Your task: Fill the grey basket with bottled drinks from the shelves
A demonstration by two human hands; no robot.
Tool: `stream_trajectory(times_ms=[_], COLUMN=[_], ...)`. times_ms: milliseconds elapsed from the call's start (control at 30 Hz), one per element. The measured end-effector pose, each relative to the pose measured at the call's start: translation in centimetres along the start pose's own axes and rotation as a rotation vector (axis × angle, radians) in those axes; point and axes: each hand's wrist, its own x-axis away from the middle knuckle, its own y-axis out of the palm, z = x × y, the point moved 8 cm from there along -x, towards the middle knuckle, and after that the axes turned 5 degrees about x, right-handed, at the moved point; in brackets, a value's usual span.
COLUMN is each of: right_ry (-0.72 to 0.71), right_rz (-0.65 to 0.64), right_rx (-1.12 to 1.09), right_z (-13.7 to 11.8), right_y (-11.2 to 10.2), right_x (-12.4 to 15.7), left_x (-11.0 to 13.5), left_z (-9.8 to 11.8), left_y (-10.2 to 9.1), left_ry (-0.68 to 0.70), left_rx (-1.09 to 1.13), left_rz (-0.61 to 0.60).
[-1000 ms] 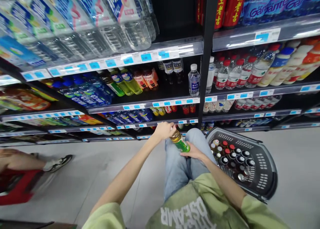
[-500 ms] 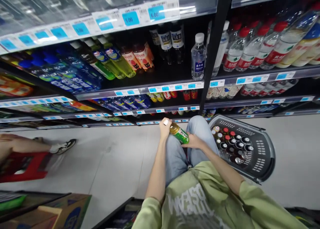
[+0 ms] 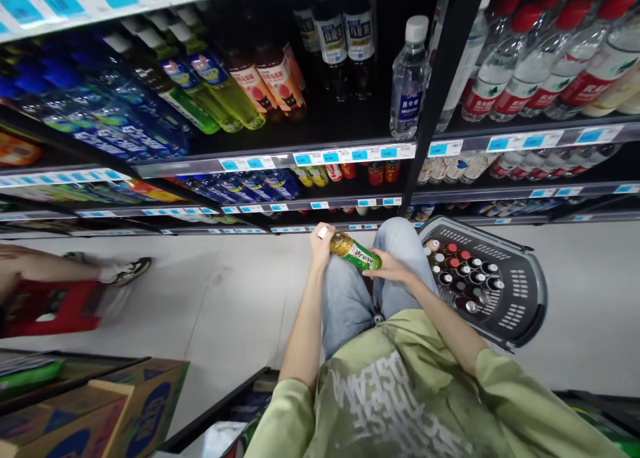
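Observation:
A bottle of tea [image 3: 356, 252] with a green label, amber drink and a white cap lies tilted across my knees, held between both hands. My left hand [image 3: 321, 241] is closed around the cap end. At the base end, my right hand [image 3: 390, 266] grips the bottle with the fingers partly behind it. To the right of my legs a dark grey shopping basket [image 3: 520, 291] stands on the floor, with several capped bottles [image 3: 463, 271] upright inside it.
Drink shelves run across the front, with a shelf edge [image 3: 280, 161] carrying price tags. A lone clear water bottle [image 3: 409, 78] stands by the black post [image 3: 453, 58]. Another person's leg [image 3: 50, 265] and a red stool [image 3: 55, 305] are at left; cardboard boxes [image 3: 145, 405] lie behind.
My view has shifted, so the shelves appear larger and higher. The bottle has turned slightly, showing more of its label, and both hands still hold it.

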Motion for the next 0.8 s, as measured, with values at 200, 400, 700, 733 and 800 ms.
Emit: stream_trajectory(times_ms=[200, 400, 700, 733, 800], right_ry=[-0.044, -0.094, 0.113, 0.141, 0.164], right_rz=[0.113, 0.279, 0.100, 0.072, 0.010], right_rx=[0.180, 0.265, -0.228, -0.267, -0.347], right_z=[-0.8, -1.4, -1.2, -1.3, -1.6], right_y=[-0.7, -1.7, -0.8, -0.5, 0.0], right_x=[0.2, 0.2, 0.6, 0.6, 0.4], left_x=[0.1, 0.0, -0.2, -0.2, -0.2], left_z=[0.0, -0.2, -1.0, -1.3, -1.6], left_y=[0.0, 0.0, -1.2, -1.3, -1.5], left_ry=[0.019, 0.013, -0.070, -0.082, -0.096], left_rx=[0.045, 0.028, 0.223, 0.256, 0.325], left_rz=[0.008, 0.022, 0.168, 0.180, 0.192])
